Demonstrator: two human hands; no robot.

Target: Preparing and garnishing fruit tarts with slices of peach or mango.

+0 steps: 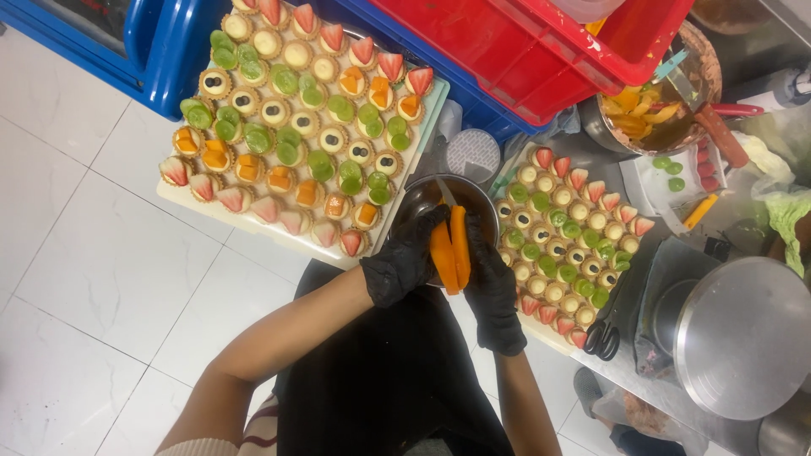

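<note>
Both hands wear black gloves and meet over a dark round bowl at the middle of the view. The left hand curls around an orange piece of fruit, which stands upright between the two hands and touches both. The right hand presses against the fruit's other side and seems to grip a knife, whose thin blade points up over the bowl; the grip itself is partly hidden. To the left lies a tray of small tarts topped with strawberry, kiwi and orange pieces. A second board of tarts sits just right of the bowl. Black scissors lie near it.
</note>
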